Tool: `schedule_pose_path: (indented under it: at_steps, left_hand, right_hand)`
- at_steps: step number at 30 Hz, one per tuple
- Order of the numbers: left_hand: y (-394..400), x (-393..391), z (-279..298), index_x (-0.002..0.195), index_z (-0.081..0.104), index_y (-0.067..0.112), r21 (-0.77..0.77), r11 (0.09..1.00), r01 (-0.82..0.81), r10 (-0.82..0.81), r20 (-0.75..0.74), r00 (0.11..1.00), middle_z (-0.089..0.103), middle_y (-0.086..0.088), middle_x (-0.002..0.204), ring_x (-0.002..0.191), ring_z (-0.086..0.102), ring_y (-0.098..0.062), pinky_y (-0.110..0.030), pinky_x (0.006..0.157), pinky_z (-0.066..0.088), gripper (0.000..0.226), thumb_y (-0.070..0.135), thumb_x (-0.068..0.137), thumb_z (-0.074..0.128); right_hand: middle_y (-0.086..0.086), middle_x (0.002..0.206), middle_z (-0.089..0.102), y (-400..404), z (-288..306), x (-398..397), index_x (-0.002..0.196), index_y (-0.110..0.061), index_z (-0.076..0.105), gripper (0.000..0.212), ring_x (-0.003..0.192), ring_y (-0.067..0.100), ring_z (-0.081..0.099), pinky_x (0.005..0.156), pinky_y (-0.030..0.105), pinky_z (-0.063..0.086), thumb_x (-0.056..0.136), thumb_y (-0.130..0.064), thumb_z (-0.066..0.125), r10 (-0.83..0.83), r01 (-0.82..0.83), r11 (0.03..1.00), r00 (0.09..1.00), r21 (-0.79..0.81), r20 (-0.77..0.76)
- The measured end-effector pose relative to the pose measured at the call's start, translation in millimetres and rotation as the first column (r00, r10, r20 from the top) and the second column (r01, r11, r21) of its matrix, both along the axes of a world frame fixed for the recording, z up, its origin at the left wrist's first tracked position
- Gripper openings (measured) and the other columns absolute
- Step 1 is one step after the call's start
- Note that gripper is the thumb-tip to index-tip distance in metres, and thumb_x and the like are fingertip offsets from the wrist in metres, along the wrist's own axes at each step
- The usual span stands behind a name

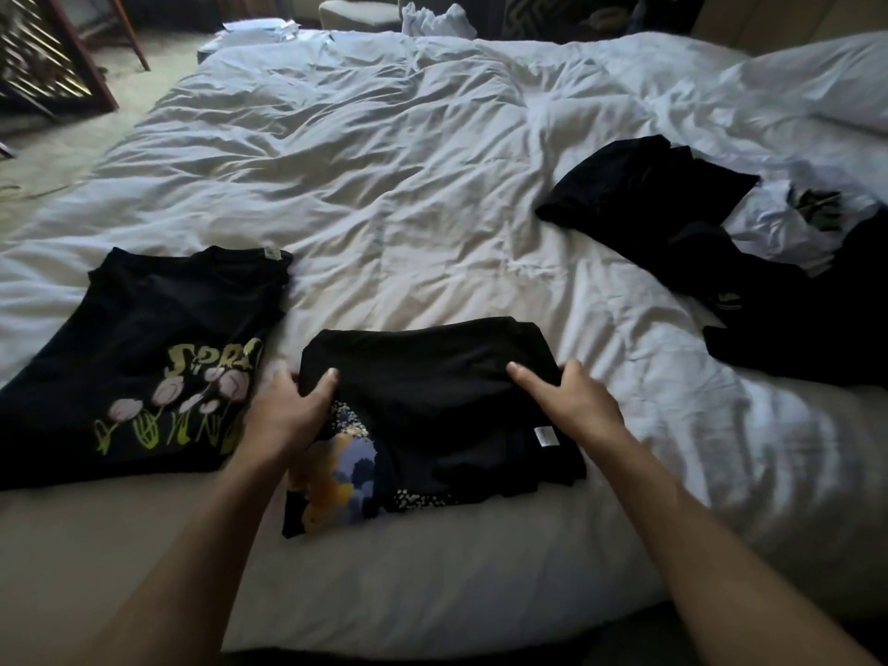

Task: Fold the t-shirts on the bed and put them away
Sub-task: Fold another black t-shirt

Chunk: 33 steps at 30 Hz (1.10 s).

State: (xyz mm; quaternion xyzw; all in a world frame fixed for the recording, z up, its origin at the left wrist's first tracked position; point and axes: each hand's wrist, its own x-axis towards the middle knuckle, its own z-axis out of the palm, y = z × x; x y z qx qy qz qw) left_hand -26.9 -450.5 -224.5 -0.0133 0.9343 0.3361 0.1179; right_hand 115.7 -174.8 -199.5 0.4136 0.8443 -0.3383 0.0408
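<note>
A black t-shirt (432, 401) with an orange and blue print lies partly folded at the near edge of the bed (384, 185). My left hand (288, 406) grips its folded edge on the left side, thumb on top. On the right side of the same fold my right hand (572, 396) grips the cloth, thumb on top. A folded black t-shirt (144, 348) with pink tulips and yellow lettering lies to the left. At the right sits a loose heap of black clothes (672, 223).
A white garment (788, 228) is mixed into the heap at the right. Rumpled white duvet covers the middle and far bed. A wooden frame (53, 64) stands on the carpet at the far left, a chair (360, 12) beyond the bed.
</note>
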Motion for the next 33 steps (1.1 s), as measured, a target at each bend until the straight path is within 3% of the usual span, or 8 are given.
schedule_pose_path:
  at_steps: [4,9,16,18,22,27,30,33]
  left_hand:
    - [-6,17,1,0.126,0.053,0.011,-0.067,0.998,0.019,-0.019,0.002,1.0,0.061,-0.02,0.125,0.116,0.056,-0.037,-0.04,0.089,0.043,0.058,0.058,0.092,0.054]
    - [-3,44,4,0.119,0.048,0.005,0.0,0.997,0.081,-0.081,-0.055,0.995,0.063,-0.026,0.118,0.111,0.058,-0.04,-0.04,0.084,0.044,0.041,0.037,0.097,0.058]
    - [-16,54,3,0.12,0.054,0.007,0.065,0.993,0.094,-0.081,-0.182,0.98,0.065,-0.022,0.113,0.103,0.061,-0.037,-0.036,0.08,0.043,0.036,0.033,0.096,0.06]
    - [-13,58,0,0.126,0.049,0.008,-0.015,0.997,0.076,-0.078,-0.187,0.979,0.062,-0.023,0.12,0.107,0.059,-0.04,-0.041,0.084,0.045,0.043,0.039,0.097,0.055]
    - [-9,46,11,0.143,0.039,0.007,-0.238,0.971,0.022,-0.101,-0.322,0.941,0.046,-0.023,0.137,0.123,0.045,-0.042,-0.048,0.097,0.04,0.069,0.051,0.093,0.054]
    - [46,17,28,0.135,0.056,0.015,-0.309,0.875,0.373,-0.483,-0.504,0.716,0.054,-0.013,0.132,0.122,0.047,-0.036,-0.045,0.099,0.041,0.058,0.042,0.086,0.07]
    - [100,9,37,0.146,0.044,0.026,-0.357,0.71,0.607,-0.704,-0.394,0.591,0.046,-0.002,0.145,0.133,0.04,-0.026,-0.041,0.105,0.034,0.063,0.043,0.089,0.064]
    - [141,-6,30,0.147,0.04,0.028,-0.345,0.66,0.667,-0.748,-0.222,0.625,0.044,-0.001,0.146,0.135,0.04,-0.024,-0.04,0.108,0.034,0.063,0.047,0.09,0.061]
  right_hand:
    - [0.011,0.123,0.061,-18,-6,16,0.124,-0.01,0.049,0.076,0.116,0.032,0.057,0.095,0.042,0.048,0.08,-0.072,0.058,0.001,-0.002,1.0,0.998,-0.026,-0.063]
    - [0.012,0.113,0.068,-22,-15,22,0.116,-0.004,0.06,0.038,0.109,0.028,0.061,0.089,0.034,0.047,0.089,-0.028,0.071,0.075,-0.085,0.996,0.952,-0.024,-0.296]
    - [0.001,0.103,0.074,13,-14,18,0.11,-0.015,0.07,0.026,0.102,0.019,0.068,0.091,0.043,0.053,0.088,-0.028,0.072,0.223,-0.276,0.954,0.914,-0.116,-0.34]
    - [0.004,0.113,0.069,1,-15,22,0.121,-0.013,0.063,0.04,0.109,0.022,0.063,0.092,0.037,0.05,0.089,-0.035,0.07,0.173,-0.204,0.976,0.94,-0.079,-0.294]
    - [0.015,0.121,0.058,-29,-12,40,0.125,-0.01,0.056,0.052,0.113,0.034,0.055,0.093,0.043,0.045,0.089,-0.046,0.064,-0.027,0.155,0.948,0.909,0.276,-0.417]
    - [0.013,0.129,0.055,-34,-13,37,0.13,-0.019,0.052,0.058,0.119,0.031,0.053,0.095,0.038,0.045,0.088,-0.059,0.059,-0.024,0.05,0.993,0.971,0.102,-0.239]
    - [0.007,0.125,0.061,-24,-8,20,0.126,-0.019,0.056,0.053,0.117,0.026,0.056,0.093,0.036,0.046,0.086,-0.052,0.066,-0.011,0.029,0.998,0.957,0.059,-0.289]
    - [0.004,0.097,0.068,-11,-7,0,0.101,-0.01,0.066,0.029,0.095,0.022,0.061,0.084,0.039,0.048,0.091,-0.037,0.065,-0.074,0.046,0.995,0.938,-0.09,-0.338]
